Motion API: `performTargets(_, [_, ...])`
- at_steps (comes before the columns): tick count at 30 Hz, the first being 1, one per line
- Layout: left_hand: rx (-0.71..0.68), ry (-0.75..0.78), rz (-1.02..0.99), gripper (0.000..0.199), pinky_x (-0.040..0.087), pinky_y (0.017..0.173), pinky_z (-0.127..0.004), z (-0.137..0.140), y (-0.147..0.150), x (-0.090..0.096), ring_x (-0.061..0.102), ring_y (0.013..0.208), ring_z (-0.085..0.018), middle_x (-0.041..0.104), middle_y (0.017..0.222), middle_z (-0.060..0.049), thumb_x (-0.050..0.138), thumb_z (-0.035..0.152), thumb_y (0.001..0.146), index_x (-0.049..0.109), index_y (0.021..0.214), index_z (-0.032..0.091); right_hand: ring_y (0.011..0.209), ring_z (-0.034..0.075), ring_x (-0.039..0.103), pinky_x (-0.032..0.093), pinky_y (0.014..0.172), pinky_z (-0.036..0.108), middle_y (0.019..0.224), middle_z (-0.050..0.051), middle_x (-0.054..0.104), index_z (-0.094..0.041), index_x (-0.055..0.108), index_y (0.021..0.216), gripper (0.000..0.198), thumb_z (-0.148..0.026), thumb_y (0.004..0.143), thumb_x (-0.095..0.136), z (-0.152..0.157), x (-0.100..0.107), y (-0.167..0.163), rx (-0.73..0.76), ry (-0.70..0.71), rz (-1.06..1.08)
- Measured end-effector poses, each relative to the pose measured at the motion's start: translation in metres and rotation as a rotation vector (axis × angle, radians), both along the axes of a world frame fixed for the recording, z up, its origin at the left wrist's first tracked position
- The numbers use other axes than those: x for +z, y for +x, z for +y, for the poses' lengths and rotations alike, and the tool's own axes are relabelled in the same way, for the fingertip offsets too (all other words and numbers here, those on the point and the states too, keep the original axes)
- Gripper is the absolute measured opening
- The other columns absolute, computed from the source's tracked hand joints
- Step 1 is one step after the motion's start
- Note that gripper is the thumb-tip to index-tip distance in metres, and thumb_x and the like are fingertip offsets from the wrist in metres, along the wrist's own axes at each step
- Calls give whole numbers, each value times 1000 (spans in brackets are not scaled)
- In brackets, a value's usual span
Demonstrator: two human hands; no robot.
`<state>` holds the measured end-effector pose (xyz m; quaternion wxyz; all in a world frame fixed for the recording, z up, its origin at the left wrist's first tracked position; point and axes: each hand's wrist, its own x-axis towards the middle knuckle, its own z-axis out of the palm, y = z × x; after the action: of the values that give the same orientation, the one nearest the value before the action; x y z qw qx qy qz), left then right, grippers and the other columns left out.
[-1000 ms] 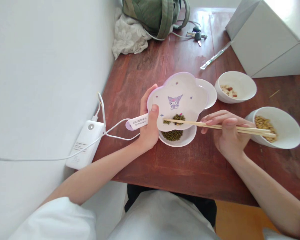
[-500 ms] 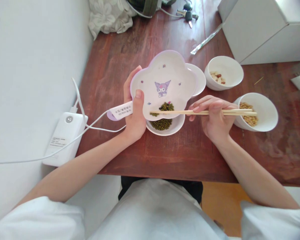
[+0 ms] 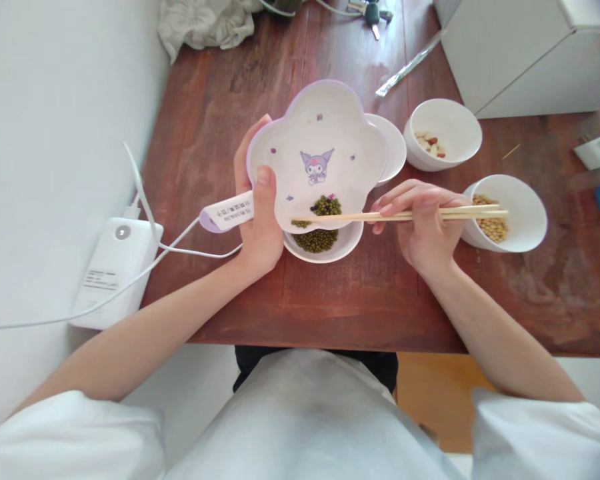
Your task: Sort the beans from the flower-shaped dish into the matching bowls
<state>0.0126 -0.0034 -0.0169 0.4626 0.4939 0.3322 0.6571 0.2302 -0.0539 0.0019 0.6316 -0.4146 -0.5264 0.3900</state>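
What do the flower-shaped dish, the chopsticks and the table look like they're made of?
Flower-shaped dish: probably smooth plastic or melamine, given its even white surface, lilac rim and printed figures; glazed ceramic isn't ruled out.
Chopsticks: likely uncoated wood or bamboo, being pale tan without obvious gloss.
Table: apparently stained or varnished wood, reddish-brown with board seams.

Person's wear: one white short-sleeved shirt (image 3: 310,413).
Shirt was loose and softly creased, with a faint blue-grey cast; left sleeve (image 3: 75,433) and right sleeve (image 3: 540,433) were wide, white, ending near the elbow. Left hand (image 3: 261,223) and right hand (image 3: 425,230) were bare, fingers slim. Black material (image 3: 250,360) showed beside the shirt front; trousers or seat, unclear.
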Motion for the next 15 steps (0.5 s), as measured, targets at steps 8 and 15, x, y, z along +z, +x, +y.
performTargets(8, [16, -41, 60, 27, 51, 128, -44, -3, 1, 8, 57, 155, -26, 76, 139, 2, 59, 61, 108, 75, 126, 49, 57, 19, 72, 52, 40, 33, 75, 7, 77, -28, 89, 81, 39, -50, 106, 71, 2, 1, -2, 4, 26, 26])
performTargets(15, [-46, 21, -1, 42, 49, 128, -45, -1, -1, 5, 63, 143, -28, 71, 152, 2, 61, 59, 109, 68, 146, 40, 57, 20, 72, 54, 41, 33, 75, 7, 77, -28, 88, 79, 40, -53, 106, 71, 1, 3, -2, 2, -6, 17])
